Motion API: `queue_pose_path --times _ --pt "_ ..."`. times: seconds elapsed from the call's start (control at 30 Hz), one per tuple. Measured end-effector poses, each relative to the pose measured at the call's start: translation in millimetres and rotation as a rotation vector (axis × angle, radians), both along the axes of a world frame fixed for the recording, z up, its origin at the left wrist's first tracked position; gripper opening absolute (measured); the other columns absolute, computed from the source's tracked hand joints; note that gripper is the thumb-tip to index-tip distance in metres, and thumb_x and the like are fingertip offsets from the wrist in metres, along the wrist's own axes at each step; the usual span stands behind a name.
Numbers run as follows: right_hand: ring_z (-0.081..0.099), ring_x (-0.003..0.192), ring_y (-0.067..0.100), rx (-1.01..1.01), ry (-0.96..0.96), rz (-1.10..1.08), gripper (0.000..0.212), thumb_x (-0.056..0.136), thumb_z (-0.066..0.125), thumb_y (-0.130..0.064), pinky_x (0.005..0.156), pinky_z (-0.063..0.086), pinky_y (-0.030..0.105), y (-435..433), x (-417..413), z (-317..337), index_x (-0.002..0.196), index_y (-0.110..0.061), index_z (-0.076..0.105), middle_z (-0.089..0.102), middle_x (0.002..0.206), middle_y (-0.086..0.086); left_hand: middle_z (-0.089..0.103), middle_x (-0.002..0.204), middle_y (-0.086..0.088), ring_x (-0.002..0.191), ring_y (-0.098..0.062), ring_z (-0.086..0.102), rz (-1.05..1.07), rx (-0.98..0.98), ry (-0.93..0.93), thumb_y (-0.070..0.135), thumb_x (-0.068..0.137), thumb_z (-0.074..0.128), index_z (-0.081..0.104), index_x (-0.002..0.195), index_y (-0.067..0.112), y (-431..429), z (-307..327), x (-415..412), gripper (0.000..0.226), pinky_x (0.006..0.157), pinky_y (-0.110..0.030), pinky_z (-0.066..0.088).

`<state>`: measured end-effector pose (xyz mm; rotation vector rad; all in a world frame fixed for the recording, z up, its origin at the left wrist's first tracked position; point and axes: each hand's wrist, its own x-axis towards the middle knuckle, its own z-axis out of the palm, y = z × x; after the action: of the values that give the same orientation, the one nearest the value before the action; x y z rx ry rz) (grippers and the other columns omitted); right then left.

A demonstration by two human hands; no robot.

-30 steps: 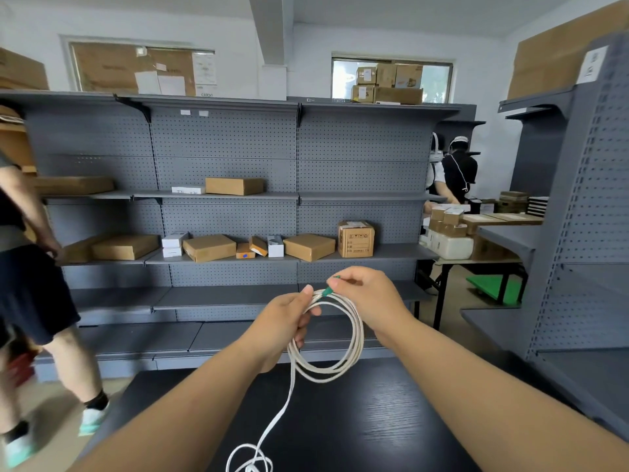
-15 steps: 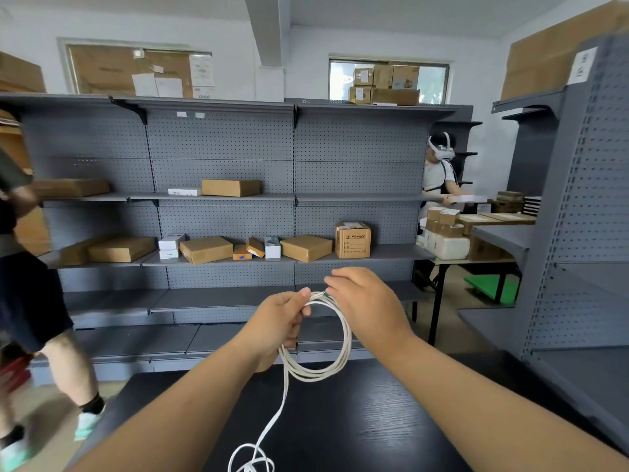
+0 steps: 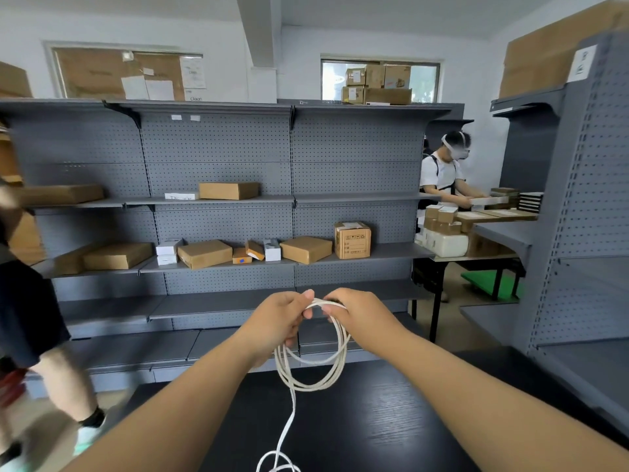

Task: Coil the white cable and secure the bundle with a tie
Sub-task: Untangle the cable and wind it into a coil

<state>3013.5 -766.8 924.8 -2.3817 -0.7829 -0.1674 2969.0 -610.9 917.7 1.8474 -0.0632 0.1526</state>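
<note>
The white cable point(image 3: 335, 371) hangs as a round coil of several loops above the black table point(image 3: 374, 424). My left hand point(image 3: 277, 320) grips the top of the coil, fingers curled round the strands. My right hand point(image 3: 359, 313) pinches the same top section just to the right, the two hands almost touching. A loose tail of cable runs down from the coil's bottom left and ends in a small tangle on the table at the lower edge of the view. No tie shows.
Grey pegboard shelving point(image 3: 221, 199) with cardboard boxes stands behind the table. Another grey shelf unit point(image 3: 578, 233) flanks the right. A person's legs point(image 3: 51, 369) pass close on the left. Another person point(image 3: 442, 175) works at a far table on the right.
My hands have drawn closer together at the coil's top, and the green end piece is now hidden. The person on the left has moved further left.
</note>
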Motion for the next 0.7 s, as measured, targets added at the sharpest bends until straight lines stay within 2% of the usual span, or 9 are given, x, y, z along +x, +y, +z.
queue_pose_path --times 0.1,0.23,0.33,0.4,0.43,0.5,0.57,0.63,0.7 --pt "0.069 0.084 0.018 0.185 0.198 0.021 0.020 0.096 0.048 -0.023 0.081 0.053 0.036 8.7 -0.3 1.9 0.097 -0.011 0.063 0.069 0.091 0.006 0.036 0.045 0.010 0.044 -0.010 0.036 0.052 0.158 -0.060 0.040 0.095 0.045 0.058 0.075 0.013 10.2 -2.4 3.7 0.036 0.053 -0.026 0.041" --pt "0.066 0.070 0.014 0.456 0.531 0.037 0.014 0.096 0.050 -0.020 0.071 0.054 0.029 18.1 -1.7 2.3 0.095 -0.011 0.062 0.068 0.077 0.006 0.050 0.061 0.010 0.056 -0.004 0.047 0.113 0.367 -0.203 0.035 0.095 0.048 0.061 0.094 0.016 20.8 -5.9 5.9 0.023 0.057 -0.016 0.039" --pt "0.066 0.060 0.013 0.552 0.755 0.040 0.017 0.095 0.054 -0.020 0.062 0.053 0.026 20.8 -1.5 4.4 0.094 -0.006 0.064 0.069 0.069 0.007 0.060 0.078 0.013 0.073 0.003 0.054 0.078 0.414 -0.292 0.027 0.094 0.052 0.060 0.094 0.024 29.8 -6.9 7.6 0.008 0.064 -0.007 0.038" --pt "0.065 0.058 0.013 0.568 0.846 0.054 0.019 0.094 0.055 -0.019 0.060 0.052 0.025 20.9 -3.1 6.3 0.098 -0.002 0.065 0.069 0.067 0.007 0.059 0.077 0.014 0.073 0.011 0.053 0.057 0.446 -0.331 0.023 0.094 0.053 0.058 0.090 0.026 32.8 -7.6 7.5 0.007 0.065 -0.004 0.037" --pt "0.065 0.059 0.013 0.560 0.858 0.067 0.019 0.094 0.055 -0.018 0.061 0.052 0.025 20.5 -4.0 6.9 0.099 -0.002 0.065 0.069 0.068 0.008 0.058 0.074 0.014 0.070 0.011 0.052 0.056 0.460 -0.343 0.022 0.094 0.054 0.058 0.088 0.025 33.4 -7.9 7.6 0.007 0.064 -0.005 0.037" --pt "0.065 0.063 0.015 0.549 0.811 0.101 0.015 0.095 0.053 -0.017 0.065 0.053 0.026 20.0 -5.1 8.5 0.096 -0.007 0.064 0.069 0.073 0.009 0.054 0.070 0.013 0.066 0.003 0.051 0.089 0.489 -0.365 0.024 0.093 0.054 0.058 0.087 0.024 34.0 -7.6 8.6 0.008 0.062 -0.008 0.037" --pt "0.064 0.070 0.016 0.524 0.683 0.114 0.008 0.095 0.053 -0.015 0.074 0.054 0.030 21.2 -5.3 10.4 0.093 -0.014 0.060 0.069 0.081 0.009 0.052 0.068 0.012 0.064 -0.002 0.048 0.160 0.520 -0.375 0.027 0.094 0.053 0.059 0.089 0.020 35.1 -6.9 11.1 0.010 0.060 -0.009 0.036" --pt "0.066 0.080 0.018 0.399 0.436 0.047 0.003 0.092 0.058 -0.022 0.085 0.053 0.037 24.0 -7.3 12.3 0.092 -0.021 0.055 0.070 0.089 0.007 0.051 0.067 0.012 0.064 -0.002 0.046 0.228 0.536 -0.383 0.029 0.094 0.051 0.059 0.090 0.017 35.2 -6.3 13.4 0.015 0.058 -0.008 0.036" --pt "0.064 0.094 0.020 0.198 0.175 -0.049 0.019 0.089 0.059 -0.033 0.085 0.049 0.035 27.4 -12.7 15.4 0.102 -0.021 0.053 0.068 0.101 0.003 0.051 0.067 0.010 0.064 -0.004 0.046 0.270 0.522 -0.400 0.031 0.094 0.050 0.058 0.087 0.017 32.0 -5.3 14.1 0.017 0.057 -0.009 0.036"
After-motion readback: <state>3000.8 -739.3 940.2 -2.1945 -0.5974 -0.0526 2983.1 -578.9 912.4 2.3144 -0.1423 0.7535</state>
